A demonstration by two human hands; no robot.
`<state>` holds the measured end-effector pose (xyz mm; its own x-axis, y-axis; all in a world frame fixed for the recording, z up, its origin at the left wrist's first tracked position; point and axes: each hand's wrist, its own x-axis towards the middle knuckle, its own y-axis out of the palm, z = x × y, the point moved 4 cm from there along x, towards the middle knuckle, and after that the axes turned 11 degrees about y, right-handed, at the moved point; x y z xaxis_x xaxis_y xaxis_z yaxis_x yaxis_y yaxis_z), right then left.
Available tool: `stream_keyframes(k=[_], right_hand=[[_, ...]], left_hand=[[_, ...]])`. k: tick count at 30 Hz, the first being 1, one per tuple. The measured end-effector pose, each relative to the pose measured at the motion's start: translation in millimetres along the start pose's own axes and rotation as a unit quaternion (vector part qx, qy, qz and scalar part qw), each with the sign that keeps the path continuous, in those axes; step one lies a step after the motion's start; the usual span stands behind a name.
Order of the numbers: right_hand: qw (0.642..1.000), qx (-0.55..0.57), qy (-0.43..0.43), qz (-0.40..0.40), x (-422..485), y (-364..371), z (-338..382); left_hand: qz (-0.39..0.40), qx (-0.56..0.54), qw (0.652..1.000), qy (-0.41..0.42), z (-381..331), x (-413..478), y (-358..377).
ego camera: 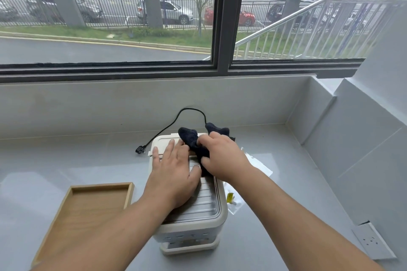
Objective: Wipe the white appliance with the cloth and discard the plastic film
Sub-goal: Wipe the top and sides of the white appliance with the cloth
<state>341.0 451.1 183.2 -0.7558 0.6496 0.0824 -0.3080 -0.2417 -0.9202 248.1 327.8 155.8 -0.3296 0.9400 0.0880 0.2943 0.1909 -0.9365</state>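
Head view, appliance: the white appliance (193,209) stands on the desk (66,160) directly under both hands, its long axis running away from the person.
Head view, left hand: the left hand (174,174) lies flat on the lid, fingers spread and gripping nothing, bracing the box.
Head view, right hand: the right hand (222,156), touching the left, is closed around the dark cloth (198,141), which bunches out beyond its fingertips over the far end of the lid.
Head view, film: the plastic film (253,167) lies on the desk just right of the right hand, beside the appliance.
Head view, judgement: wiping looks under way; the right hand is nearer the film.
Head view, surroundings: a wooden tray (66,215) sits left of the left hand; the power cord (171,123) trails beyond both.
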Motion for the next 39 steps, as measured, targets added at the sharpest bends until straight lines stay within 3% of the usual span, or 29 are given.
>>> stream_keyframes(k=[19, 24, 30, 39], right_hand=[[0.995, -0.024, 0.097, 0.009, -65.6, 5.1, 20.0], [0.993, -0.025, 0.109, 0.023, -82.2, 2.8, 24.3], [0.993, -0.055, 0.104, 0.029, -91.0, 5.4, 33.8], [0.991, -0.025, 0.119, 0.061, -83.0, 5.5, 51.1]], left_hand=[[0.013, -0.017, 0.999, 0.031, -1.8, -5.6, -5.9], [0.025, -0.048, 0.996, 0.068, -7.3, -12.8, -14.4], [-0.019, -0.145, 0.983, 0.111, 2.9, -35.3, -29.2], [-0.021, -0.099, 0.985, 0.14, 20.4, -62.1, -25.3]])
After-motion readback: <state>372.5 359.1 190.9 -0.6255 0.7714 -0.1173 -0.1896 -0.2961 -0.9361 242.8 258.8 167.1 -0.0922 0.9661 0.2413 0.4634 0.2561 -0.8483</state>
